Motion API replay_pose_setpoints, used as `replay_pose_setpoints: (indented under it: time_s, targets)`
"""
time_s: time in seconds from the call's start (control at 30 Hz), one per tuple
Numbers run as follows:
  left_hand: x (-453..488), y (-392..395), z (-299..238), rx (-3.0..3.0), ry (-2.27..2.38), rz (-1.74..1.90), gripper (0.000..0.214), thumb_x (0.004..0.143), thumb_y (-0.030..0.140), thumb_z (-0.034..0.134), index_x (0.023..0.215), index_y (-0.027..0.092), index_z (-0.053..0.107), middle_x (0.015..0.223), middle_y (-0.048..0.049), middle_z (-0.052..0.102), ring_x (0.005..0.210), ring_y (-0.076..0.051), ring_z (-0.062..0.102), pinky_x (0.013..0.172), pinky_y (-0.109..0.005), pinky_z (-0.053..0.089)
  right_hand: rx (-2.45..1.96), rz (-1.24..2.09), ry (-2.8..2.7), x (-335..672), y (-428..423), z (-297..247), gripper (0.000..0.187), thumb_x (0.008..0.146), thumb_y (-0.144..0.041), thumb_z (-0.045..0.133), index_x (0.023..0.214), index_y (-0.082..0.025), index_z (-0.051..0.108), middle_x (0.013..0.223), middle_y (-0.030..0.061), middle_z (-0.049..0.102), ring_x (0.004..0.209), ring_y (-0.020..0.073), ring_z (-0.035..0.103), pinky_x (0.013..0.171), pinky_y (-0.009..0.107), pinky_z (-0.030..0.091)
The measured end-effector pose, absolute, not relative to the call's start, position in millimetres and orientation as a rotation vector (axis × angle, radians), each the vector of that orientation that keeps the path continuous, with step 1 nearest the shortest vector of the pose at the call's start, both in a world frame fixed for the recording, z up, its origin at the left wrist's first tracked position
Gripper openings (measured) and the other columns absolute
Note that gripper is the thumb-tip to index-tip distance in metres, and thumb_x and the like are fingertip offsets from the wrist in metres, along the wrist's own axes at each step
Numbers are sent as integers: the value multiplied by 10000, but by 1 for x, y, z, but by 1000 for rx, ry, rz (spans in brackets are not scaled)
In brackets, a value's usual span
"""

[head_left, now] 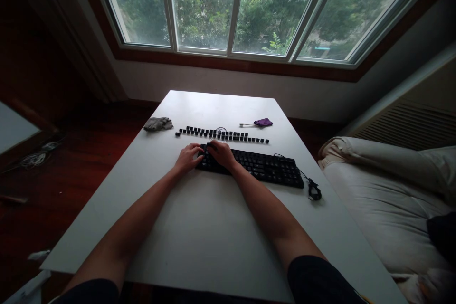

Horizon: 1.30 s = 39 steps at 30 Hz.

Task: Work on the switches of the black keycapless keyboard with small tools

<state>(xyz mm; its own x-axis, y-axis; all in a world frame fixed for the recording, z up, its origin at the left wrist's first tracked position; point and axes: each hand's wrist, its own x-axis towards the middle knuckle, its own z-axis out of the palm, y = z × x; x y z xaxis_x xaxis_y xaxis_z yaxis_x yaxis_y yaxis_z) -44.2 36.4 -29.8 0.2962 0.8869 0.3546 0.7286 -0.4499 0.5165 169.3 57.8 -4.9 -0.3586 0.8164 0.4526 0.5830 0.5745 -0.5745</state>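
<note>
A black keyboard (270, 167) lies at a slight angle across the white table. At its left end, my left hand (188, 157) grips the edge with thumb and forefinger. My right hand (221, 154) is over the left part of the keyboard, fingers bent and pinched together at its upper keys. Something thin and wire-like shows at the fingertips, too small to make out. Just behind the keyboard, loose black keycaps (233, 138) stand in rows. A thin wire loop (221, 129) lies among them.
On the white table (199, 237) are a crumpled grey cloth (158, 124) at left and a purple cloth (263, 122) beside a thin stick (247, 125) at back right. A bundled cable (314, 191) lies by the keyboard's right end. A pale sofa (377, 209) stands right; windows are ahead.
</note>
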Motion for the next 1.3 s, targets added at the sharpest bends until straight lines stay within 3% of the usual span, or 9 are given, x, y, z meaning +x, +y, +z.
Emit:
replay_pose_setpoints:
  time_s: [0.17,0.33,0.6,0.83,1.3]
  targets:
    - [-46,36,-29,2276,1483,904,208,839,333,644,1030,271,702,1283,-55,576,1207,-270,556,1073,-463,447,-1080,485,-2034,166,57,-4,147,901,-369,563,874,-230,603,735,8,642,672,172,575,677,268,400]
    - [-47,34,-27,2271,1470,935,184,822,299,655,993,250,699,1259,-61,575,1184,-265,565,1067,-446,454,-1080,716,-1725,164,58,0,211,944,-401,464,950,-233,591,811,24,705,737,182,651,720,291,493]
    - [-48,31,-22,2233,1477,1005,137,850,336,647,924,226,680,1199,-60,621,1152,-256,573,1047,-435,450,-968,839,-1669,160,58,-5,205,888,-435,591,911,-232,615,757,11,705,707,187,667,724,309,536]
    - [-50,30,-17,2175,1328,1130,262,907,345,609,1145,254,673,1197,-55,651,1158,-228,586,1044,-396,448,-838,969,-1625,155,58,-9,233,871,-448,627,938,-225,623,784,21,709,734,193,678,740,320,547]
    - [-45,29,-20,2287,1513,998,181,944,318,548,1040,228,672,1053,-56,692,1043,-245,604,942,-399,453,-921,764,-1816,154,55,-6,188,855,-379,649,929,-208,670,754,9,690,664,161,620,654,271,475]
